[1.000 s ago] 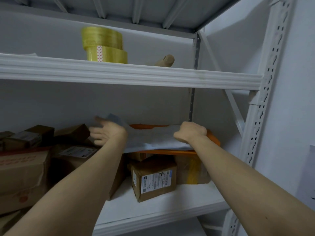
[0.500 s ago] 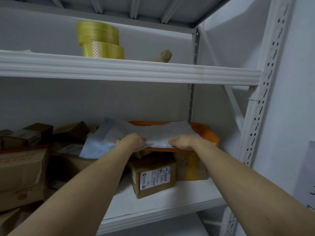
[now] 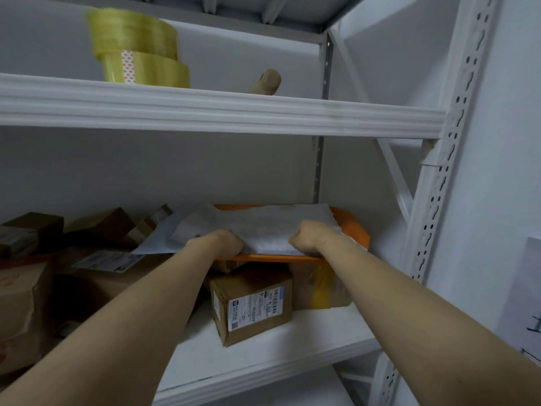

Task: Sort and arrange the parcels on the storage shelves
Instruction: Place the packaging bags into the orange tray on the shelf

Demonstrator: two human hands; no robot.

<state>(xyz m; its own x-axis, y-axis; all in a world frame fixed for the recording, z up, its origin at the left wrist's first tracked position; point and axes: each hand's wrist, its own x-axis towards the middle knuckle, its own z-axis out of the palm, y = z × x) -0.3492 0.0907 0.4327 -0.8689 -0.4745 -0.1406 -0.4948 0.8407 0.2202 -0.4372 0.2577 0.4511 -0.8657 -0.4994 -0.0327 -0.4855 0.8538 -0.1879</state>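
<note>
So, left hand (image 3: 218, 241) and right hand (image 3: 307, 236) gripping near edge of grey mailer (image 3: 263, 225) mid-frame, flat atop orange parcel (image 3: 352, 230), labelled box (image 3: 251, 306) below, tape rolls (image 3: 137, 51) upper left.

shipping label (image 3: 256, 309) on small brown box (image 3: 251, 284), barcode visible, print too small to read

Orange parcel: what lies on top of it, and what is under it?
On top lies a grey mailer bag, covering most of the orange parcel. Under its right part stands a box with yellow tape; the rest beneath is hidden.
</note>
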